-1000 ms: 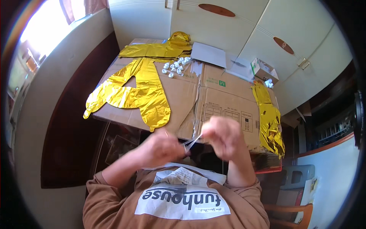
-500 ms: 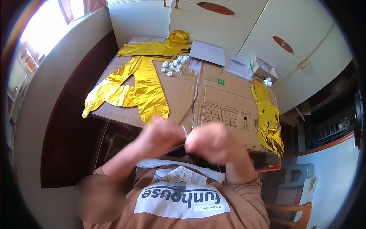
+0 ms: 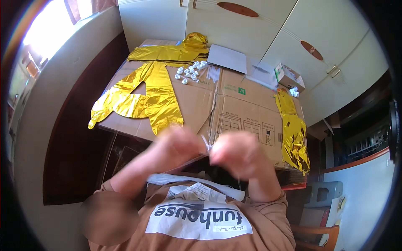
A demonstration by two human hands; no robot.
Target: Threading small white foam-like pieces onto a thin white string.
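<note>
White strip [image 3: 207,144], blurred, runs roughly upright, pinched between left hand [image 3: 178,145] and right hand [image 3: 238,154].

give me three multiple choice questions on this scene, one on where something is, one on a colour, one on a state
1. Where do the small white pieces lie?
A. on the flattened cardboard, between the gold foil balloons
B. on the chair
C. on the floor

2. What colour is the large foil balloon on the left of the cardboard?
A. silver
B. gold
C. red

3. How do the left hand and right hand stand?
A. flat on the cardboard
B. far apart at the table's sides
C. raised close together, pinching something thin and pale between them

Answers: 1 A, the pieces sit on the cardboard beside the balloons. 2 B, its surface is shiny gold. 3 C, both hands meet over the near edge with a pale strip between them.
</note>
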